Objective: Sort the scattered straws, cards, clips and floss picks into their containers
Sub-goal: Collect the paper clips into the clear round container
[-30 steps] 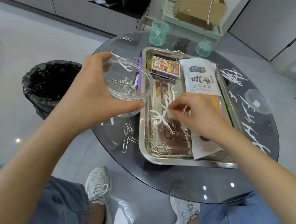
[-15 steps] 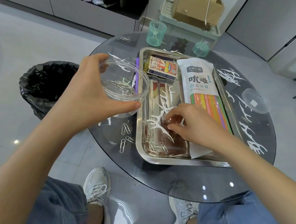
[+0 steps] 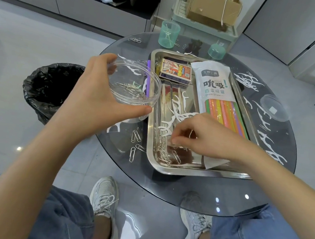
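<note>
Round glass table point(image 3: 164, 190) over a grey floor. At the near end of the tray point(image 3: 195, 173), a heap of clips point(image 3: 163, 154). Right hand point(image 3: 205, 138) down on them, fingertips point(image 3: 173, 140) pressed together to pick; cannot tell if one is caught. Left hand point(image 3: 96, 101) wrapped round the clear bowl point(image 3: 134, 91), held up just beside the tray for a short drop, some clips inside. Further on, floss picks point(image 3: 177, 111) loose in the tray, straws point(image 3: 225, 113) in their bag point(image 3: 213, 76), card box point(image 3: 175, 72) behind.
</note>
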Available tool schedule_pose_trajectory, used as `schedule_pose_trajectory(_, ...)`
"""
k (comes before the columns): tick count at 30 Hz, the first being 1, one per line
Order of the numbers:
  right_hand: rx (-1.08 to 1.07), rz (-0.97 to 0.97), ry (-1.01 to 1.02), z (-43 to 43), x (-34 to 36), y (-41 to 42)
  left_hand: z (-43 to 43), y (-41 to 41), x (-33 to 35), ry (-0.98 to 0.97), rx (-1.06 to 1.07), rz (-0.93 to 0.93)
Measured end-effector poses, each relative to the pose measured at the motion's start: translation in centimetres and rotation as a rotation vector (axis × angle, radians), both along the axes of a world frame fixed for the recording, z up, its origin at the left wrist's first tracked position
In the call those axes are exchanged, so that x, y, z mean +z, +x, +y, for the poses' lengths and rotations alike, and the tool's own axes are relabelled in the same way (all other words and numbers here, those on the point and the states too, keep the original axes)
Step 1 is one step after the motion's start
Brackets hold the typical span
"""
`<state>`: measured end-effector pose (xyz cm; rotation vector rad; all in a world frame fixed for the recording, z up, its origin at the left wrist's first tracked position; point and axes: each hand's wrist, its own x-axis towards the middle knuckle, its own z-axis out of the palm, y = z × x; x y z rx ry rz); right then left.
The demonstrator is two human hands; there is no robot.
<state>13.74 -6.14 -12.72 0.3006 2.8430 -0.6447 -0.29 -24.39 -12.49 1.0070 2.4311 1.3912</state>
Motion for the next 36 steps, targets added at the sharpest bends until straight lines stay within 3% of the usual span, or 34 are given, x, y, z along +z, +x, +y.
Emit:
schedule_pose_trajectory(7,0.026,0.031,0.094,-1.1,-0.8,-0.3,0.3,0.2,0.1,0.006,-0.007,-0.004)
schedule_pose_trajectory(14,0.152,-0.134,0.120,-1.8,-0.1,0.0,0.1,0.1,0.0,-0.007,-0.003,0.005)
schedule_pose_trajectory(27,0.269,0.000,0.209,-3.6,0.0,-0.8,0.1,0.1,-0.1,0.002,-0.013,-0.013)
schedule_pose_trajectory(33,0.130,0.040,0.195,-2.6,-0.5,-1.0,0.0,0.1,-0.1,0.011,-0.013,-0.011)
schedule_pose_trajectory(36,-0.040,0.070,0.012,-1.7,-0.2,-0.9,0.0,0.1,-0.2,0.012,-0.025,-0.003)
